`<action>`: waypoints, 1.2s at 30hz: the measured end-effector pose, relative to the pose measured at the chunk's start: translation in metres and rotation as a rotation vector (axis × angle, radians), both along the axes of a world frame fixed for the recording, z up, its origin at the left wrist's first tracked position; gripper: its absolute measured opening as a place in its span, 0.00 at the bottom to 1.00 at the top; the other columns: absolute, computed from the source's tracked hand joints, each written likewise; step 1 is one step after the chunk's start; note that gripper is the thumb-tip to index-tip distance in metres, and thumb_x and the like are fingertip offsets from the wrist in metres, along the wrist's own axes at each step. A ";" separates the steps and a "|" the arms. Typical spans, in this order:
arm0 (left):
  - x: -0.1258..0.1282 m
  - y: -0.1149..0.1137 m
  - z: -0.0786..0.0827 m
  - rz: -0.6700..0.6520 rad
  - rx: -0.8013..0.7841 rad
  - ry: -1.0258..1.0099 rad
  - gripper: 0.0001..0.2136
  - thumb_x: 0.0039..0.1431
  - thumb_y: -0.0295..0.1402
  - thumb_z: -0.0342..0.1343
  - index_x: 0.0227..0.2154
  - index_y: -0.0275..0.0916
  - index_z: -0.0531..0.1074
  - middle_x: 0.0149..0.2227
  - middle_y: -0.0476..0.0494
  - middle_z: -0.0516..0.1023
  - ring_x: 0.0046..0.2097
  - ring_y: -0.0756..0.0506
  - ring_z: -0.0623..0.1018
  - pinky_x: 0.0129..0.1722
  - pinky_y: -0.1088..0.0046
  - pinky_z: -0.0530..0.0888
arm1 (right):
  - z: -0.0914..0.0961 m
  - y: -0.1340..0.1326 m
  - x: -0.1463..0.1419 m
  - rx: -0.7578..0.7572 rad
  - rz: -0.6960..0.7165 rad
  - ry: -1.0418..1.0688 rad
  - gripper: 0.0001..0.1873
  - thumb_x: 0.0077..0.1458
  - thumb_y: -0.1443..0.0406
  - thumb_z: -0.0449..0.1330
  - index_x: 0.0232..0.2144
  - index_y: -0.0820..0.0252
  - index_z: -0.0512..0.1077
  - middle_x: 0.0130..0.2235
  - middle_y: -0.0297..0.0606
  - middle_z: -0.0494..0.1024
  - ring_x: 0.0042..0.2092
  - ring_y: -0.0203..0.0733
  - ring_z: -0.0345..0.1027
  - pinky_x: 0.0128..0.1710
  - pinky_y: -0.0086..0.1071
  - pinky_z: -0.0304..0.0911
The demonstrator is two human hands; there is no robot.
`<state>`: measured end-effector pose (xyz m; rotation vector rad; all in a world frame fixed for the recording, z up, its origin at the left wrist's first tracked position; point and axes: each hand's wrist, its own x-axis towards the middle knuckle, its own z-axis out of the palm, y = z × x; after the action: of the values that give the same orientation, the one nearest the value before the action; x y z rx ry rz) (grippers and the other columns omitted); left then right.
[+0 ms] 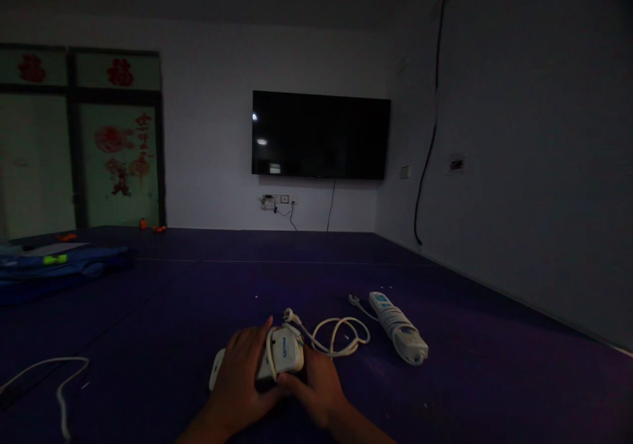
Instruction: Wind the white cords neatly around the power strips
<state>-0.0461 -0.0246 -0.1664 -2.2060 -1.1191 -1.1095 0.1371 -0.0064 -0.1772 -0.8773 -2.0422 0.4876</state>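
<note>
A white power strip (287, 351) with a blue brand label lies between my two hands, low in the middle of the view. My left hand (238, 375) wraps over its body, and one rounded end sticks out beyond the hand at left. At the labelled end, my right hand (319, 381) is closed on the strip, thumb near a turn of white cord. The cord (341, 348) runs off in loose loops to the right, and its plug (288, 315) lies just beyond the strip. My fingers hide the strip's middle.
A second power strip (398, 328), wound with its own cord, lies to the right with its plug (353, 300). Another white cable (60, 391) curves at lower left. Blue folded cloth (64, 262) sits at far left on the purple surface (198, 285). A television (321, 135) hangs on the far wall.
</note>
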 end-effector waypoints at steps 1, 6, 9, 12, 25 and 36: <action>-0.003 0.000 0.000 -0.017 -0.007 0.013 0.39 0.48 0.51 0.53 0.60 0.40 0.47 0.48 0.37 0.73 0.46 0.39 0.73 0.45 0.60 0.69 | 0.000 0.000 0.000 0.000 -0.002 -0.004 0.34 0.48 0.40 0.50 0.45 0.59 0.68 0.39 0.42 0.77 0.39 0.47 0.70 0.37 0.34 0.62; -0.015 0.005 -0.007 -0.069 -0.109 -0.028 0.28 0.59 0.48 0.43 0.60 0.44 0.50 0.52 0.42 0.71 0.50 0.44 0.72 0.46 0.66 0.71 | -0.003 0.005 0.002 0.002 -0.006 -0.021 0.34 0.47 0.38 0.47 0.41 0.59 0.69 0.33 0.39 0.77 0.32 0.44 0.70 0.31 0.32 0.61; -0.016 0.009 -0.011 -0.105 -0.195 -0.171 0.21 0.61 0.42 0.42 0.57 0.47 0.57 0.51 0.44 0.72 0.50 0.46 0.72 0.48 0.65 0.71 | -0.006 0.007 0.002 0.011 0.004 -0.024 0.35 0.47 0.38 0.47 0.41 0.59 0.68 0.34 0.40 0.77 0.34 0.46 0.70 0.33 0.33 0.62; -0.013 0.010 -0.006 -0.182 -0.352 -0.384 0.19 0.58 0.43 0.47 0.51 0.46 0.65 0.49 0.44 0.74 0.49 0.44 0.73 0.49 0.63 0.70 | -0.006 0.007 0.002 0.025 -0.006 -0.024 0.34 0.48 0.39 0.47 0.41 0.58 0.69 0.35 0.40 0.77 0.35 0.47 0.70 0.34 0.33 0.62; -0.007 0.001 0.022 -0.232 -0.735 -0.662 0.24 0.46 0.54 0.53 0.35 0.38 0.73 0.35 0.43 0.80 0.37 0.42 0.78 0.36 0.67 0.74 | -0.003 0.004 0.004 0.079 0.021 0.009 0.32 0.52 0.41 0.44 0.41 0.59 0.69 0.38 0.43 0.76 0.39 0.47 0.69 0.39 0.34 0.61; -0.007 0.008 0.015 -0.282 -0.786 -1.012 0.23 0.37 0.51 0.61 0.31 0.36 0.73 0.31 0.43 0.79 0.34 0.42 0.77 0.34 0.68 0.73 | 0.004 0.007 0.002 0.026 0.006 -0.075 0.25 0.58 0.49 0.46 0.49 0.57 0.63 0.41 0.40 0.76 0.40 0.44 0.70 0.40 0.31 0.61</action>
<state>-0.0534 -0.0168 -0.1517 -2.3878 -1.9271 -2.3832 0.1393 0.0005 -0.1733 -0.8862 -2.1157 0.4368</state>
